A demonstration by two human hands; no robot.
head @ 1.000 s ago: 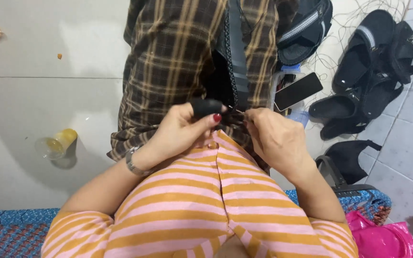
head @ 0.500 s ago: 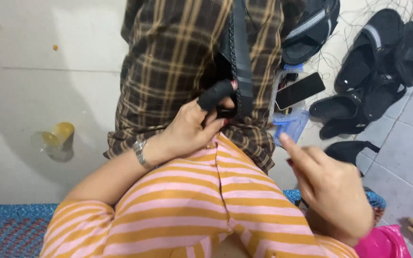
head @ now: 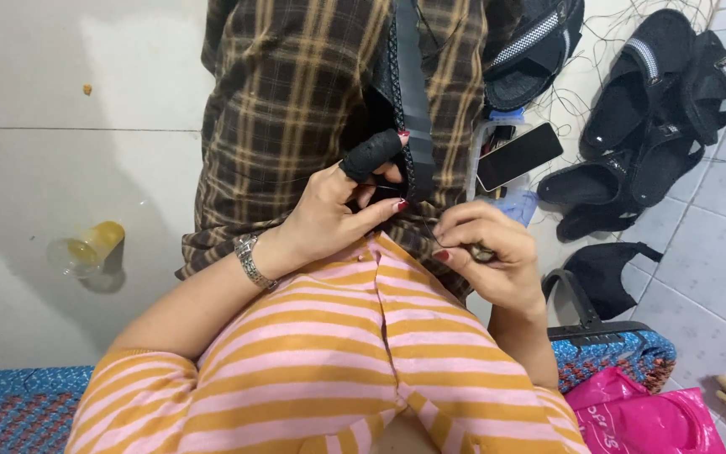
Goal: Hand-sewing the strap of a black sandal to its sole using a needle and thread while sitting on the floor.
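Pale tiled floor (head: 60,168) all round, person seated on a blue woven mat (head: 10,403), plaid garment (head: 296,109) draped over the lap in front of an orange-striped top. Left hand (head: 329,210) pins the plaid fabric and a black trim strip (head: 409,92) together, thumb and fingers closed on the edge, likely to keep the seam line taut; index finger wears a black finger guard (head: 370,156), probably against needle pricks. Right hand (head: 485,252) sits just right of the left, fingers curled shut in a pinch on something small and dark, too small to tell; a needle is my guess. Thin thread (head: 380,187) runs across at the left fingertips toward the trim, so the work point lies between the two hands, touching the left fingertips, near but apart from the right fingers. Silver bracelet (head: 248,256) on left wrist.

Around: yellow-capped clear jar (head: 86,250) lying on its side on the floor, well apart to the left. Dark phone (head: 518,155) on a clear plastic box just right of the garment. Black sandals (head: 657,109) piled further right. Pink plastic bag (head: 640,416) at lower right, beside the mat.
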